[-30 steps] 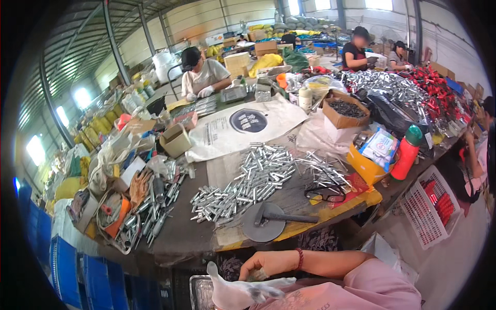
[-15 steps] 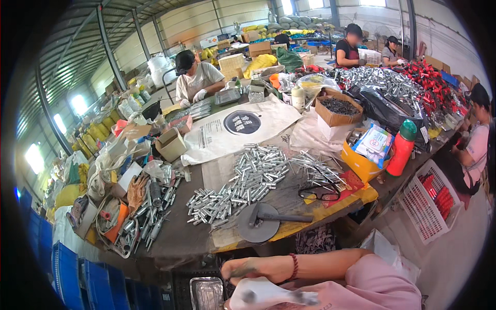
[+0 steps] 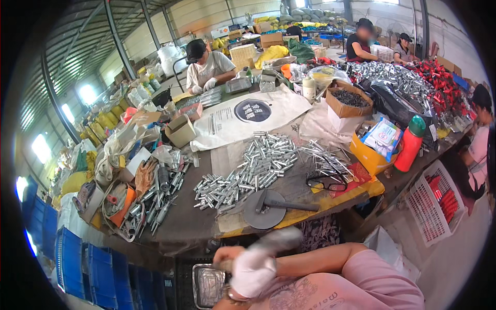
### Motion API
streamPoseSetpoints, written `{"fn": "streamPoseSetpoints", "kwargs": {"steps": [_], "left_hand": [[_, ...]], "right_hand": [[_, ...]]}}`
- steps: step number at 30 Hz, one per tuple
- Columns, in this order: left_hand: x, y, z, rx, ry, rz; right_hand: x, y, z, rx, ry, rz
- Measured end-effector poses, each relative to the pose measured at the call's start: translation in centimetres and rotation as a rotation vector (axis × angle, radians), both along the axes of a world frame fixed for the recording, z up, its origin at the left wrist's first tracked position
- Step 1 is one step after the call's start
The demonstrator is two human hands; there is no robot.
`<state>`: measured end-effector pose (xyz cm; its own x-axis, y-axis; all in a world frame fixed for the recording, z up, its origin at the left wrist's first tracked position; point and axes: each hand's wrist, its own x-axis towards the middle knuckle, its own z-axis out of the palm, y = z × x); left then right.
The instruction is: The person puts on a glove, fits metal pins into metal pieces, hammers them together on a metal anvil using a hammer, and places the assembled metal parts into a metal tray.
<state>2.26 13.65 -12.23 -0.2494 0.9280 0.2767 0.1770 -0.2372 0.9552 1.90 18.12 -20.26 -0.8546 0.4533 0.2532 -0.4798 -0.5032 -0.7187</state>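
Observation:
Close to my body, my two hands overlap below the table's front edge. My left hand (image 3: 253, 275), in a whitish glove, looks closed and lies in front of the right. A grey, smeared shape (image 3: 281, 241) sticks out above it; motion hides what it is. My right hand (image 3: 228, 254) is bare and mostly covered by the glove, with a few bent fingers showing. Beside the hands lies a shiny metal tray (image 3: 208, 287). On the table just beyond are a hammer (image 3: 289, 204), a round grey disc (image 3: 257, 219) and a heap of short metal tubes (image 3: 253, 168).
Glasses (image 3: 329, 182) lie by thin metal rods (image 3: 330, 159). A red bottle (image 3: 408, 150) and a yellow box (image 3: 368, 157) stand at right. Tools (image 3: 160, 194) are piled at left, near blue crates (image 3: 70, 263). Co-workers sit around, one (image 3: 209, 67) across the table.
My gloved left hand has risen in front of the right, and the grey smeared shape now shows above it. The view has shifted, so the table appears slightly higher and further right.

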Motion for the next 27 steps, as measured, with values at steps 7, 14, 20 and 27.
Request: {"fn": "streamPoseSetpoints", "kwargs": {"steps": [7,14,20,27], "left_hand": [[-5.8,2.7,5.7,0.286,0.281,0.782],[-7.6,4.0,5.7,0.073,0.298,1.031],[-9.7,4.4,3.5,0.145,-0.239,0.721],[-9.7,3.9,6.0,0.354,-0.448,0.455]], "right_hand": [[6.4,6.7,10.7,0.947,-0.073,-0.125],[5.1,8.0,10.9,1.241,-0.067,-0.257],[4.5,6.2,10.2,1.365,0.084,-0.218],[4.3,5.4,10.7,1.382,0.037,-0.197]]}}
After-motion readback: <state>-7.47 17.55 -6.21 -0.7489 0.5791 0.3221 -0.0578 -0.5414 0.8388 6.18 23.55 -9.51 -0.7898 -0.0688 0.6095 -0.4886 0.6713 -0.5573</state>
